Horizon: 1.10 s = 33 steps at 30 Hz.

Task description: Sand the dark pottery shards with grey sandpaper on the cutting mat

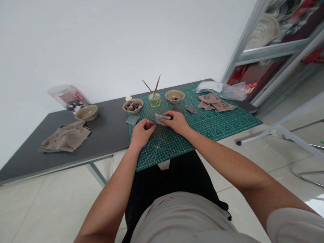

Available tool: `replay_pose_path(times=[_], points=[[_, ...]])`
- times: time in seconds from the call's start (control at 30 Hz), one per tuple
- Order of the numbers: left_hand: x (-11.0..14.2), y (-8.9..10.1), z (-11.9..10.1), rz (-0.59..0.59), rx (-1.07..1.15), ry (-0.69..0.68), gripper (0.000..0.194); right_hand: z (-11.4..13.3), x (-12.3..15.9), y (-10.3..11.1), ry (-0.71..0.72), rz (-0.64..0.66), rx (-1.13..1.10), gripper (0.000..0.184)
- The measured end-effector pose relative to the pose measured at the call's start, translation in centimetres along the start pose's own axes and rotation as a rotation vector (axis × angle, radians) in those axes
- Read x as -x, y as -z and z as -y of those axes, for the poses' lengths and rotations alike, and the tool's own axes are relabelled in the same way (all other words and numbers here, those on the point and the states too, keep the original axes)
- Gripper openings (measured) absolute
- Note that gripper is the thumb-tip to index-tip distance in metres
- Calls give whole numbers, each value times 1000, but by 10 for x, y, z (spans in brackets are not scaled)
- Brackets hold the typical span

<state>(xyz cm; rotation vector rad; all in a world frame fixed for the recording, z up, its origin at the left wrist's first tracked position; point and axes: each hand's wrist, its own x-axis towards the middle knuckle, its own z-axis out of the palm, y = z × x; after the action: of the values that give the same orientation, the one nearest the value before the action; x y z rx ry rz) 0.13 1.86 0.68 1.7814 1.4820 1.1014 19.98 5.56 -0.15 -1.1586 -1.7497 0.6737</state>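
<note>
Both my hands rest on the green cutting mat [213, 128] near its far middle. My right hand [177, 122] is closed, pinching a small grey sheet [160, 118] that looks like sandpaper. My left hand [142, 131] is closed in a pinch on a small dark piece [148, 126], held against the sheet's left edge. Just beyond them lie another grey piece [132, 119] and a darker one [190, 108].
On the grey table [22, 157] stand a bowl of dark and pale pieces [133, 106], a glass jar with two brushes [154, 99], a second bowl [174, 96], a third bowl [86, 112], a tipped clear container [65, 97], two beige cloths [66, 137] [214, 102] and plastic bags [220, 89]. A metal shelf [277, 46] stands right.
</note>
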Motion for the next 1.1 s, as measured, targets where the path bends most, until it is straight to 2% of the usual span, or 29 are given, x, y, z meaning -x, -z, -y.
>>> replay_pose_path(times=[0.27, 0.43, 0.57, 0.7, 0.83, 1.0, 1.1], points=[[0, -2, 3, -2, -2, -16, 11, 5, 3, -1, 3, -25, -18, 21], [-1, -2, 3, -7, -21, -19, 11, 10, 5, -2, 11, 9, 62, 19], [0, -1, 1, 2, -11, -3, 11, 12, 7, -1, 26, -52, 84, 21], [1, -1, -1, 2, -37, -30, 10, 13, 9, -1, 40, -29, 107, 18], [1, 0, -1, -9, -39, -28, 9, 10, 10, -2, 24, -81, 4, 16], [-2, 1, 3, -21, 14, -17, 12, 7, 5, -10, 39, -74, -173, 13], [-2, 0, 5, -15, 15, -28, 12, 10, 1, -18, 32, -78, -206, 19]])
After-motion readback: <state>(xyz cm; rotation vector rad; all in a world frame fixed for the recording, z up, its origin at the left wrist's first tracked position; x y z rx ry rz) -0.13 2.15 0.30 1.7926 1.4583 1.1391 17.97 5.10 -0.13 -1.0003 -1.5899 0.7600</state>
